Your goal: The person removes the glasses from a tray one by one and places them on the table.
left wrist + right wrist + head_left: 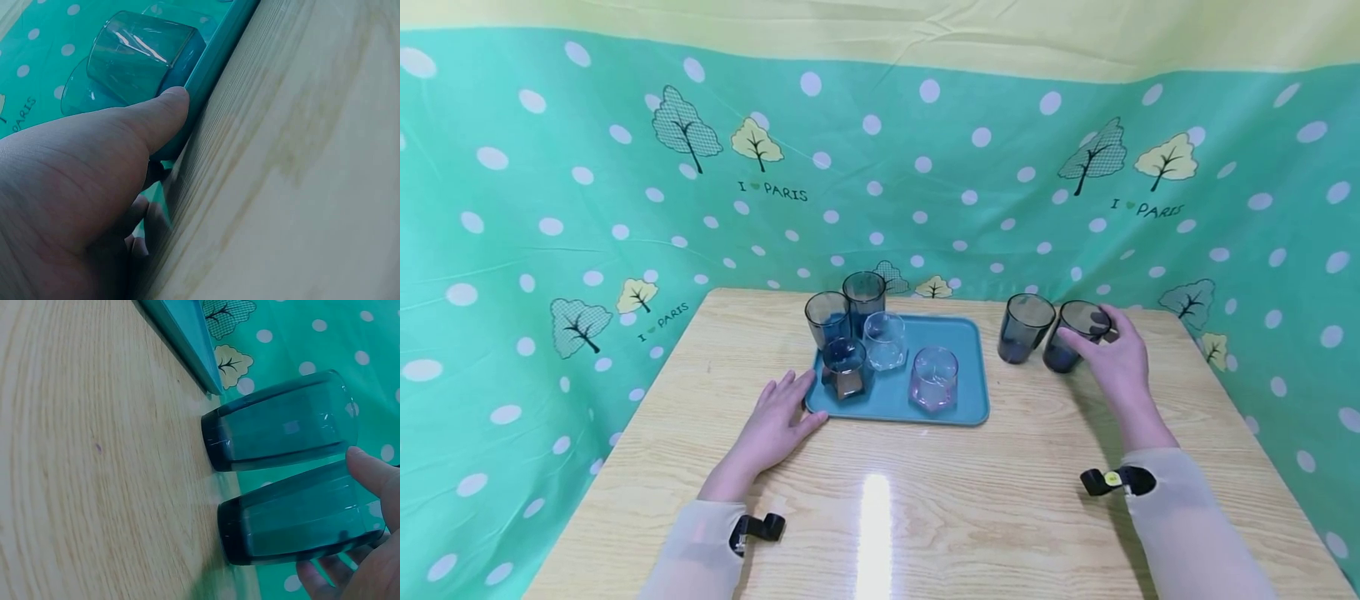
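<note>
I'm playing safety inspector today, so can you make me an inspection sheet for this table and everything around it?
Surface: wood-grain table, with a glare streak near the front.
Job's things: blue tray holding two tall smoky glasses, a short dark tumbler, a short clear tumbler and a short pinkish tumbler; two more tall glasses stand right of it.
Clutter: nothing seen.
Grippers: bare hands; the left hand rests at the tray's front left corner, and the right hand holds the rightmost tall glass near its rim.
Cables: nothing seen.
Surroundings: green polka-dot cloth printed with trees and the word PARIS.
</note>
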A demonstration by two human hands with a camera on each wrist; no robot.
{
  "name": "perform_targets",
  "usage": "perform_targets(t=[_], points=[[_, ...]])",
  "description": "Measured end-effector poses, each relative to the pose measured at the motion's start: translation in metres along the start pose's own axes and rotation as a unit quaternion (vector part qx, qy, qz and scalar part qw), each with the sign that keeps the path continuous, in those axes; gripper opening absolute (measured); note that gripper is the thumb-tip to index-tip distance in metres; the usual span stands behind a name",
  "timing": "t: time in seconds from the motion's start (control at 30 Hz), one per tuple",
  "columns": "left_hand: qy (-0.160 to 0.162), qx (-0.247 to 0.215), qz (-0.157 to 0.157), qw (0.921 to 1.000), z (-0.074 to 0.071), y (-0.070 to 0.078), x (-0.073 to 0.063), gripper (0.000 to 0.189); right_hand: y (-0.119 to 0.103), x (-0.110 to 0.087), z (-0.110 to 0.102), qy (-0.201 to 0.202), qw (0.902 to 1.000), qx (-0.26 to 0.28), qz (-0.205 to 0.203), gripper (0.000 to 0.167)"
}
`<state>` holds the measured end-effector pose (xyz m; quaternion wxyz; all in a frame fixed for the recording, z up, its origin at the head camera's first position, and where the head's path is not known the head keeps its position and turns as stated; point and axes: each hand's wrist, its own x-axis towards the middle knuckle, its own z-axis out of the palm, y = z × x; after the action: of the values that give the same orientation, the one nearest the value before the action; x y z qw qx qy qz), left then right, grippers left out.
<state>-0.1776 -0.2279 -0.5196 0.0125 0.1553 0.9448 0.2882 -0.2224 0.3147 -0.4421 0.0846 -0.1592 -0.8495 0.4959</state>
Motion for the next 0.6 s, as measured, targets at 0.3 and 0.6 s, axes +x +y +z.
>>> perform_targets(t=[0.3, 0.6], points=[[-0.001, 0.001, -0.003, 1.0, 0.0016, 0.0012, 0.0004, 0.083, 0.0008, 0.0013, 0.0018, 0.001, 1.0, 0.006, -0.001, 0.11], [0.003, -0.002, -0.001, 1.0, -0.0008, 0.0025, -0.0005, 0.082, -0.0009, 0.0023, 0.0043, -0.003, 0.9999, 0.008, -0.01, 0.109]])
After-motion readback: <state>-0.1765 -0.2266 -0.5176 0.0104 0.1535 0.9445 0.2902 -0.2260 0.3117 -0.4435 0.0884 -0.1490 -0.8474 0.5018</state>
